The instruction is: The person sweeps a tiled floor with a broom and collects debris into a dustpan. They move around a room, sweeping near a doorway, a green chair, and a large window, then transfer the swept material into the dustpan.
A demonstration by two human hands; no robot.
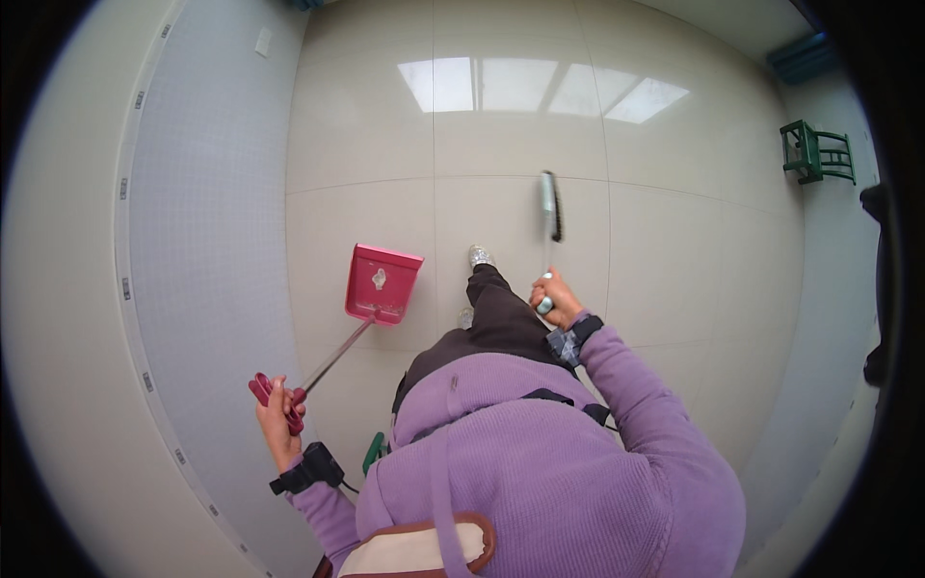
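Observation:
My left hand [278,416] grips the red handle of a long-handled dustpan. Its red pan [383,283] hangs low over the tiled floor, ahead and to my left. My right hand [556,299] is closed around the handle of a broom whose grey head with dark bristles [551,204] reaches forward over the floor. A foot in a light shoe [479,256] is stepping forward between the two tools. Both arms wear purple sleeves and dark wrist straps.
Glossy cream floor tiles [385,125] spread ahead, with window glare at the far side. A grey-blue wall panel [207,241] runs along the left. A small green stool [817,152] stands at the far right, near a blue object [800,58].

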